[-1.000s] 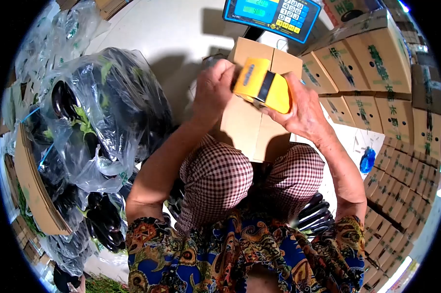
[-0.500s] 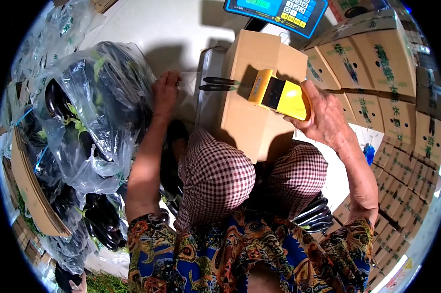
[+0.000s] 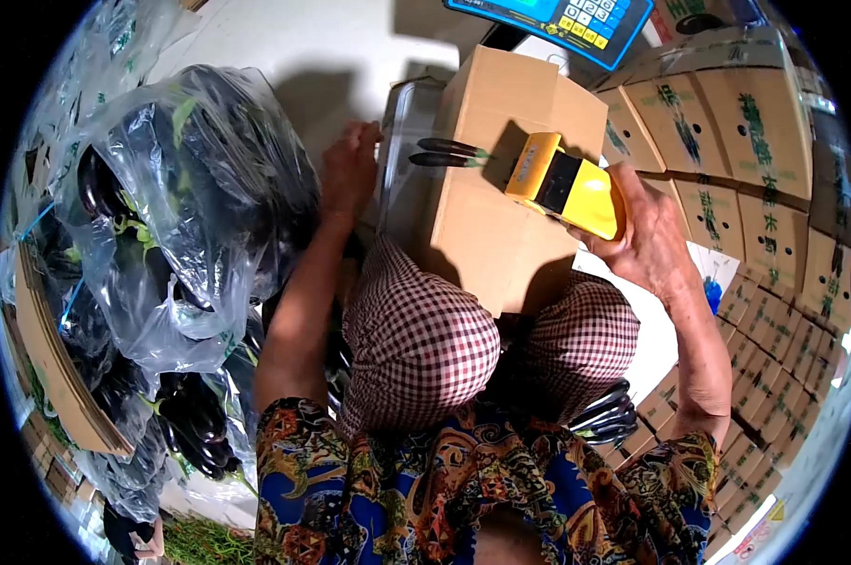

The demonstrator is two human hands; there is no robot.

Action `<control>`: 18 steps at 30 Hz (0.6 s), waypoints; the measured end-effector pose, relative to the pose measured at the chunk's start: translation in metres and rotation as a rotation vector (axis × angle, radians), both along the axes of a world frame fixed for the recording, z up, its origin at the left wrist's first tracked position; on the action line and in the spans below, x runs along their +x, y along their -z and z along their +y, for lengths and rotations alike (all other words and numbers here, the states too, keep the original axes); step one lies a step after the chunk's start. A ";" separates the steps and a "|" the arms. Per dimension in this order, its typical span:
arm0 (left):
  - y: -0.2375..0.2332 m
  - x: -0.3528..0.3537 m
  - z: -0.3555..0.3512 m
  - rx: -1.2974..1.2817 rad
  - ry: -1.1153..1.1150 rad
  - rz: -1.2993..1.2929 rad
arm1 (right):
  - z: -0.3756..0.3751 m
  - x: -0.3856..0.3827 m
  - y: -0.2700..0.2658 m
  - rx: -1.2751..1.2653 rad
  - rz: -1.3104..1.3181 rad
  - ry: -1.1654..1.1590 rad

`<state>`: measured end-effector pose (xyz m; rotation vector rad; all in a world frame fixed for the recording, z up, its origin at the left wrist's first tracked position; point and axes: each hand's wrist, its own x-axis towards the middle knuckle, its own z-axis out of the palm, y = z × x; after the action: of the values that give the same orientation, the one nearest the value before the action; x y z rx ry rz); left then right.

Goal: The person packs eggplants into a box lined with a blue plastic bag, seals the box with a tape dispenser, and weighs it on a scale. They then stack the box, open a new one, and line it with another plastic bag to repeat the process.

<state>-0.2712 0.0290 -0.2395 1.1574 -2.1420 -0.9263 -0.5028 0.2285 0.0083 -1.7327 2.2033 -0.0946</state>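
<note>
My right hand [image 3: 647, 235] is wrapped round a yellow tape dispenser [image 3: 562, 184] with a black band, holding it over the top of a cardboard box [image 3: 501, 245]. The box stands in front of my knees on a grey metal platform [image 3: 409, 132]. Two slim dark eggplants [image 3: 446, 152] lie across the box's left edge, their green stem ends toward the dispenser. To the left of the box, beside the platform, my left hand [image 3: 350, 169] has its fingers curled together; what they hold, if anything, is hidden.
A clear plastic bag [image 3: 190, 207] full of eggplants stands at my left, with loose eggplants [image 3: 195, 424] and a cardboard edge [image 3: 54, 348] below it. Stacked cartons [image 3: 727, 122] fill the right side. A blue scale display [image 3: 576, 24] rises behind the box.
My left hand has moved right, toward the platform. The box, the eggplants and the dispenser in my right hand appear slightly farther right in view.
</note>
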 end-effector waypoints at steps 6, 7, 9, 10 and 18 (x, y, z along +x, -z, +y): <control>0.058 -0.044 0.039 0.419 0.094 0.091 | 0.000 -0.001 0.003 -0.038 -0.023 -0.025; 0.052 -0.046 0.041 0.438 0.114 0.040 | 0.000 -0.001 0.002 -0.033 -0.024 -0.018; 0.037 -0.047 0.039 0.437 0.150 -0.065 | -0.001 0.000 0.001 -0.030 -0.033 -0.012; 0.031 -0.047 0.036 0.511 0.165 -0.114 | -0.003 0.001 0.001 -0.029 -0.045 -0.002; 0.051 -0.047 0.035 0.430 0.235 -0.110 | -0.003 0.002 0.000 -0.070 -0.060 0.025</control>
<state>-0.3184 0.0642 -0.2903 1.1890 -2.2674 -1.5177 -0.5003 0.2254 0.0084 -1.7160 2.2031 -0.2291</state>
